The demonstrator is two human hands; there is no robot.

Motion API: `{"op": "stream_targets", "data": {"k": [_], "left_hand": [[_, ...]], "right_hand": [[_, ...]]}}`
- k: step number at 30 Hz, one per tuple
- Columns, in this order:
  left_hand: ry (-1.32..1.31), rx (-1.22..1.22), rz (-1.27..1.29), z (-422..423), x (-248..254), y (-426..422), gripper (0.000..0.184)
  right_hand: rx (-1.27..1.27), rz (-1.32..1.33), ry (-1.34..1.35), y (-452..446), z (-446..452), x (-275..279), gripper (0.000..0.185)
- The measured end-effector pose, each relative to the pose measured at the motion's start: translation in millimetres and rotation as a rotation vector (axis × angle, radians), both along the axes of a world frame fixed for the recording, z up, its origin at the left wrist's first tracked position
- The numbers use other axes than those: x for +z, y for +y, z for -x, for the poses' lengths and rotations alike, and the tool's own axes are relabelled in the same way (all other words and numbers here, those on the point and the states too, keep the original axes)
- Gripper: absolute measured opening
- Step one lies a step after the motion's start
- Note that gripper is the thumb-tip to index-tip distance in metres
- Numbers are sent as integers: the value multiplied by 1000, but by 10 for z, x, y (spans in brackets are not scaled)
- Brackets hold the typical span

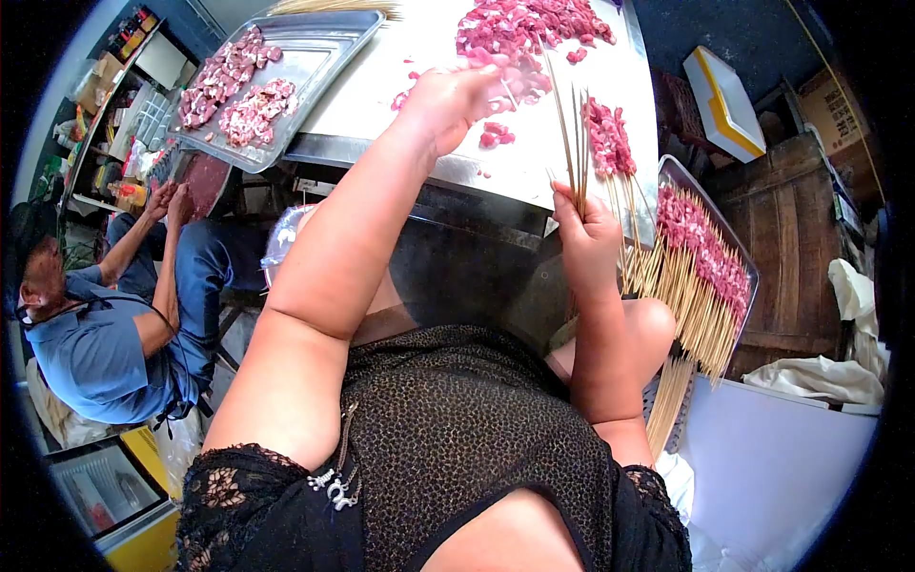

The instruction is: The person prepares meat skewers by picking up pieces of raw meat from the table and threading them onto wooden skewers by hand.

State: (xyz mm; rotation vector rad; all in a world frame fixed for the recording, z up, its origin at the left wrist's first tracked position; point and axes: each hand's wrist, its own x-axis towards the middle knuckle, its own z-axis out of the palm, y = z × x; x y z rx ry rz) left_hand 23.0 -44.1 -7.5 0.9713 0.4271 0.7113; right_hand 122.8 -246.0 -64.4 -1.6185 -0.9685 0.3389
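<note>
Several skewers partly behind right-hand fingers

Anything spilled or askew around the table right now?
Nothing looks damaged. A few meat pieces lie apart from the main meat pile, toward the near edge of the table, so they look like strays. Beyond the table, the white and yellow box appears tilted, though the wide lens may exaggerate that.
</note>
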Motion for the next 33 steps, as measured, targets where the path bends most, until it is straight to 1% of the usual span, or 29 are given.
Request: {"op": "stream_targets", "data": {"k": [1,3,7,10,14,16,17,19,23,25,29,31,33], "left_hand": [[0,2,0,9,8,26,27],[-8,83,12,33,40,72,28],[-55,96,8,76,60,112,29],[-2,108,9,93,83,99,28],[-13,90,68,70,53,93,27],[-44,112,82,35,29,58,25],[-44,111,81,30,13,36,25],[-87,124,35,24,-11,-10,25],[-102,96,75,8,-31,-73,24],[-20,68,46,8,-13,-105,25],[-34,101,-2,85,26,17,27],[-66,141,22,108,68,42,28],[-35,147,10,119,77,56,27]], "right_hand": [[5,-20,13,2,-3,0,16],[8,-17,5,-9,9,23,16],[14,-16,-37,-32,13,11,15],[30,-26,-53,-50,-14,32,15],[18,-43,-107,-41,-33,13,15],[34,39,-131,-45,-28,28,16],[33,39,-131,-44,-21,23,16],[42,30,-41,-36,-6,6,17],[47,19,16,-23,0,-8,17],[32,-27,73,-16,6,-9,15],[35,-33,85,-30,22,19,15],[29,-8,55,-44,30,37,15],[30,-17,24,-44,-4,9,15]]}}
